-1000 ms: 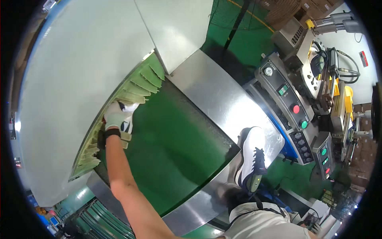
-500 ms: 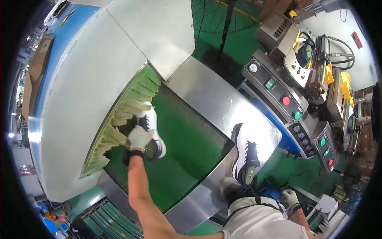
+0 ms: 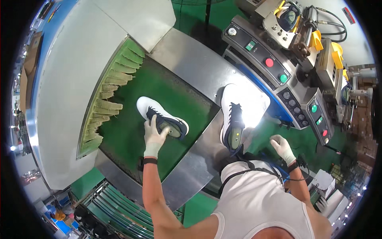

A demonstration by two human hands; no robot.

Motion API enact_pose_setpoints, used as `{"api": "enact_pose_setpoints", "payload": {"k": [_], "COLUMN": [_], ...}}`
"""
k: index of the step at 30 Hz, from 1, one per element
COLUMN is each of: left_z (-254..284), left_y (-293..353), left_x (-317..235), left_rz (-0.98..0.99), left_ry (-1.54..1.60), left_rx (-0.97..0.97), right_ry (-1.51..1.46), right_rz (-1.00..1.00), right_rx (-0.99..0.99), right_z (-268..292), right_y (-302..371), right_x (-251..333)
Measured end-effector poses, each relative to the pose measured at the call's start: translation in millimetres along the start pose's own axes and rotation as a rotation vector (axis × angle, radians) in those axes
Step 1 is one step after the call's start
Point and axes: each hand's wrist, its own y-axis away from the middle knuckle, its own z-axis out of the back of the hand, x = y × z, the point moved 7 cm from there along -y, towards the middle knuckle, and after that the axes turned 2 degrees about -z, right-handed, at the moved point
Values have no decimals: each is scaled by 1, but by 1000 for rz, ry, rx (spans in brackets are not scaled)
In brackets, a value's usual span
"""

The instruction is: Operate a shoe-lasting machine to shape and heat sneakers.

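A white sneaker with dark laces, a dark collar and an olive insole is over the green conveyor belt, toe pointing up and left. My gloved left hand grips it at the collar, fingers by the laces and thumb toward the heel. A matching sneaker rests on the metal ledge, toe pointing away from me; neither hand touches it. My gloved right hand is raised right of that sneaker, its fingers curled with nothing visible in them.
Green strip curtains hang at the opening of a large white machine housing. Right of the ledge stands a machine with a control panel and red and green buttons. A metal roller rack sits at lower left.
My left hand has drawn the sneaker away from the curtain, right and nearer, turning its heel rightward. My right hand has risen. The view has shifted, too.
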Motion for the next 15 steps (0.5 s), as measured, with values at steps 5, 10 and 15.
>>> {"api": "enact_pose_setpoints", "payload": {"k": [5, 10, 15], "left_z": [-16, -19, -14], "left_y": [-32, -32, -15], "left_x": [27, 21, 22], "left_rz": [-98, 51, 158], "left_ry": [-45, -151, 73], "left_rx": [-117, -21, -140], "right_ry": [-29, -110, -43], "right_rz": [98, 249, 487], "right_rx": [118, 246, 389], "right_z": [-30, -77, -163], "right_y": [14, 13, -6], "right_x": [100, 162, 222]}}
